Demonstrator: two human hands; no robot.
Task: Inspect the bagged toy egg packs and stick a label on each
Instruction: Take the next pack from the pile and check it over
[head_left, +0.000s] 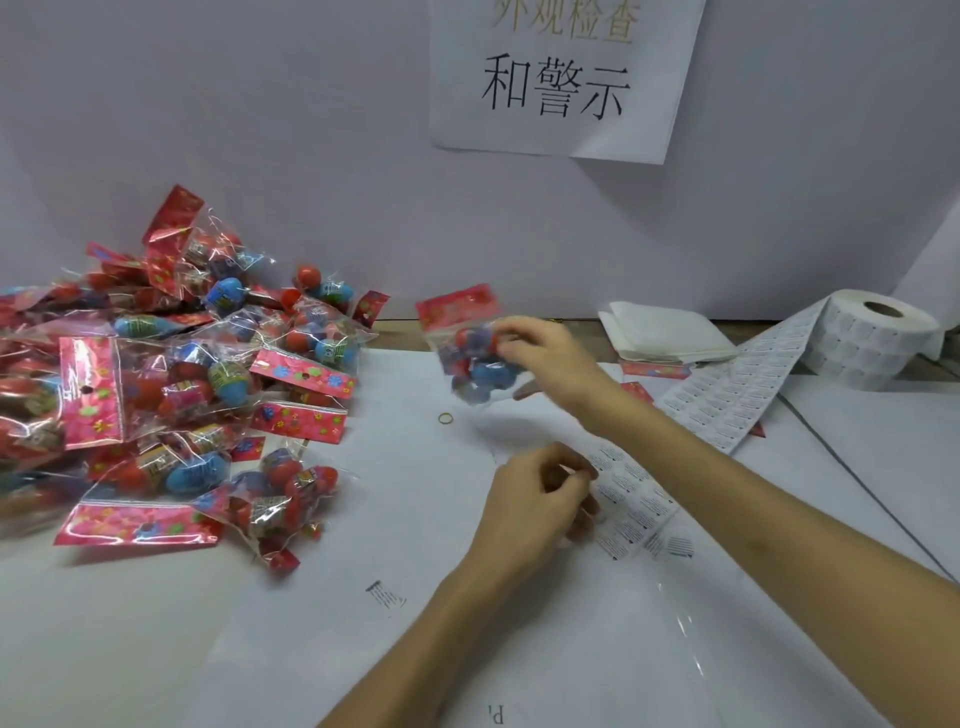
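Even, soft indoor light with faint shadows; wide-angle bending at the edges, motion blur on the raised pack.

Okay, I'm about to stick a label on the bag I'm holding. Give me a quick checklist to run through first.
1. Bag held off the table by the right hand: ok.
2. Left hand at the label strip: ok.
3. Label peeled off and in the left hand: cannot tell, it is curled.
4. Bag free of defects: cannot tell, it is blurred.
5. Roll holds more labels: ok.
6. Pile apart from both hands: ok.
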